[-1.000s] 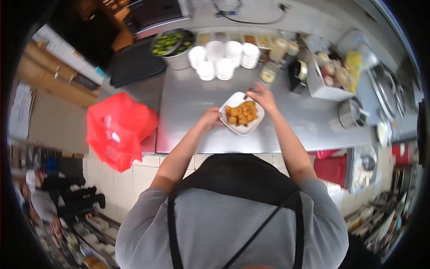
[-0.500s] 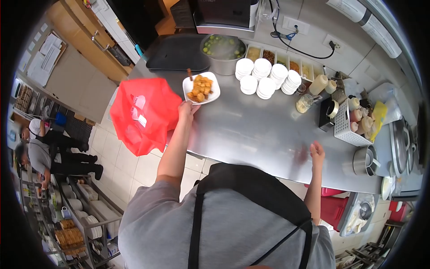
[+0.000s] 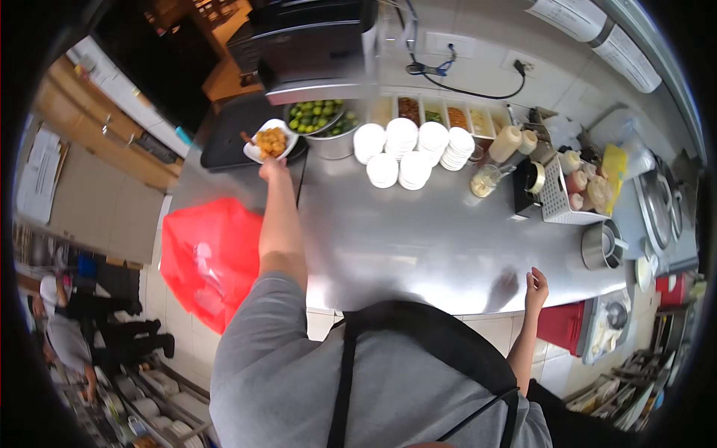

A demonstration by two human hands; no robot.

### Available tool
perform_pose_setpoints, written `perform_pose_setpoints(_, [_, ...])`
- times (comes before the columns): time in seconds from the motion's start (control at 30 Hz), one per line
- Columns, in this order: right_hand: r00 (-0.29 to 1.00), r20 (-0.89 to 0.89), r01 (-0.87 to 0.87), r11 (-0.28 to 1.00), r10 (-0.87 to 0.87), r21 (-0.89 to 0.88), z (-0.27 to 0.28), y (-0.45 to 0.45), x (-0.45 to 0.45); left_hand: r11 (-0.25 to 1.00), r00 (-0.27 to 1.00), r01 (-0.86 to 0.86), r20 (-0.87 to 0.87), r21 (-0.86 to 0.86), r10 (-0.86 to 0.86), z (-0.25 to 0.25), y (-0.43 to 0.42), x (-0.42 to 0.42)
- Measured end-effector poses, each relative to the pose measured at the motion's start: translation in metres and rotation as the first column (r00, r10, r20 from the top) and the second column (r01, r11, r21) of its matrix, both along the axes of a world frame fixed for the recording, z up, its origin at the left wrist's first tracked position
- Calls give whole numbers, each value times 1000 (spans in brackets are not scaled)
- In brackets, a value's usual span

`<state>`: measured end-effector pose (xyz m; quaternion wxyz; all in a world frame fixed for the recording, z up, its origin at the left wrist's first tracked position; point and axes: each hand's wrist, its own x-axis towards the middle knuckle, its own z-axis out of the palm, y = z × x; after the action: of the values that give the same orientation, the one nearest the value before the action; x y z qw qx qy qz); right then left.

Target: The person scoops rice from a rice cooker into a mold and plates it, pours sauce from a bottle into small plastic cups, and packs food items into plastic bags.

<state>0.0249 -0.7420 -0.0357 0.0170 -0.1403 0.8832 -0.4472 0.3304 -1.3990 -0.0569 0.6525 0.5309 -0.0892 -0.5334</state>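
White plate (image 3: 255, 151), near edge in the pinch of left fingers (image 3: 270, 164), over black tray (image 3: 224, 134)

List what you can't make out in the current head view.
All in the head view:
- Fingers of the left hand under the white plate: hidden by the plate.
- Whether the plate touches the black tray: the plate covers any gap.
- What is inside the red plastic bag: hidden by its plastic.
- Top of the black appliance: cut off by the upper edge.
- Text on the wall papers: too small.
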Motion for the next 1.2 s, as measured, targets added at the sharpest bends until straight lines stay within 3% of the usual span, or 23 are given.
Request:
perform_pose_setpoints(0.07, [998,-21,59,997,-58,42,1,12,3,998,999,-2,54,66,-1,14,-8,-12])
perform_pose_setpoints(0.2, [988,-46,150,980,-146,130,-1,21,7,995,998,64,-10,73,-63,-20,-49,-15])
perform_pose_setpoints(0.3, [989,-78,136,982,-126,128,9,15,4,947,936,275,-178,-165,-303,-70,-77,0])
perform_pose_setpoints(0.37, [987,-127,116,985,-100,131,20,4,2,933,913,306,-219,-188,-344,-56,-66,3])
perform_pose_setpoints(0.43, [982,-155,115,993,-109,34,14,2,-11,908,922,359,-70,-217,-381,-40,-38,3])
perform_pose_setpoints(0.5, [971,-180,163,987,-159,7,24,-6,-20,959,961,276,25,-68,-275,-43,-18,-3])
perform_pose_setpoints(0.53, [959,-247,160,986,-142,54,23,-5,-30,929,934,358,42,-93,-356,-36,12,-9])
perform_pose_setpoints(0.57, [943,-309,159,982,-122,100,23,-3,-40,892,900,436,61,-121,-432,-24,47,-16])
perform_pose_setpoints(0.63, [958,-246,192,968,-149,159,53,-13,-50,785,770,619,222,-34,-598,-15,99,-36])
perform_pose_setpoints(0.67, [963,-193,228,953,-190,197,64,-15,-61,770,758,637,217,-46,-614,-7,122,-50])
perform_pose_setpoints(0.7, [964,-139,255,938,-228,236,73,-15,-73,644,600,763,310,56,-737,1,143,-62])
perform_pose_setpoints(0.73, [944,-275,237,957,-185,169,78,-15,-87,504,415,847,382,170,-826,9,158,-74])
perform_pose_setpoints(0.77, [901,-409,206,973,-145,108,83,-15,-102,495,410,855,383,156,-828,18,167,-86])
perform_pose_setpoints(0.8, [903,-400,191,981,-158,44,93,-18,-115,409,251,881,498,239,-830,27,175,-96])
perform_pose_setpoints(0.83, [905,-390,174,985,-168,-20,104,-21,-129,333,82,884,591,329,-803,33,180,-105])
perform_pose_setpoints(0.9, [897,-403,213,976,-180,40,114,-24,-167,326,64,899,649,292,-759,23,165,-114])
perform_pose_setpoints(0.93, [894,-410,246,963,-182,109,116,-26,-184,339,-32,873,735,351,-678,25,161,-118])
perform_pose_setpoints(1.0, [875,-436,272,959,-213,77,116,-34,-213,422,-196,816,875,396,-444,40,169,-125])
perform_pose_setpoints(1.03, [859,-451,296,953,-241,56,114,-42,-228,438,-173,816,883,376,-436,34,166,-124])
perform_pose_setpoints(1.1, [904,-371,257,964,-213,72,112,-48,-248,503,-173,856,983,117,66,21,157,-119])
perform_pose_setpoints(1.17, [937,-303,185,983,-176,0,108,-49,-260,558,-123,823,992,104,-4,42,172,-111])
perform_pose_setpoints(1.2, [910,-363,205,978,-199,-23,95,-50,-274,578,-91,807,993,120,-80,51,180,-106])
